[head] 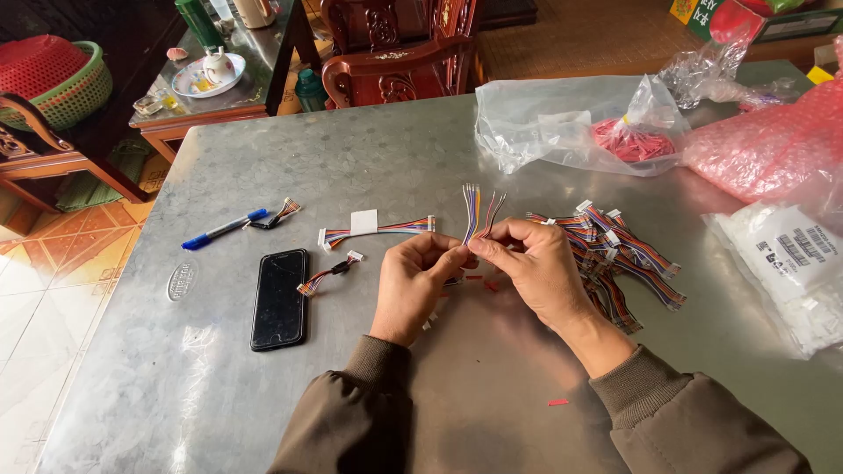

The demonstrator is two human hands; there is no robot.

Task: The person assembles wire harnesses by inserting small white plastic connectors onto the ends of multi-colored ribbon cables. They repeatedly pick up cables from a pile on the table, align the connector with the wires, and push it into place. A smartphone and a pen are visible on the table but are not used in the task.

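Both hands pinching a bundle of thin multicoloured wires [474,211] above the grey metal worktop [421,149].
Left hand [413,285] and right hand [536,268] fingers grasp the wires' lower end, tips upright; heap of multicoloured wire harnesses [628,254] just right; black smartphone [280,298] left.

You sit at a dull grey metal table [263,404] that catches soft daylight, with orange patterned floor tiles [53,263] to your left. Beyond the far edge stands a carved dark red wooden chair [395,53], and beside it a glass-topped side table [255,61] holding a small teapot on a plate [211,75]. At far left, a green basket [75,88] rests on another wooden chair.
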